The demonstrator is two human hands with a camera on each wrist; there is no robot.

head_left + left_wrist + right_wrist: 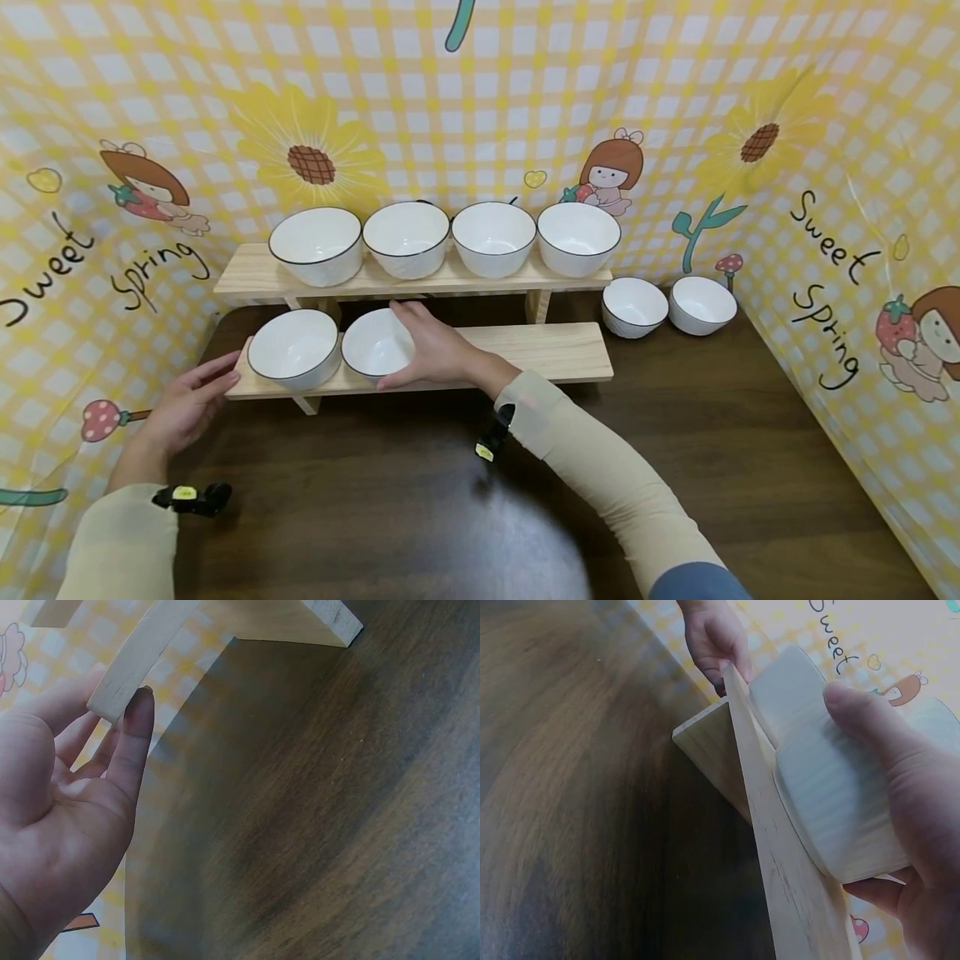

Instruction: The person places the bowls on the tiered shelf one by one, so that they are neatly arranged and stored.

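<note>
A white bowl with a dark rim stands on the lower board of a wooden two-tier shelf. My right hand grips it from the right, thumb on the near side and fingers round the far side; in the right wrist view the bowl rests on the board. Just left of it, almost touching, is another white bowl. At the board's left end my left hand holds the corner, and the left wrist view shows the board end between its fingers.
Several larger white bowls, such as the leftmost one, line the upper board. Two smaller bowls sit on the dark wooden table at the shelf's right. A yellow checked cloth walls the back and sides.
</note>
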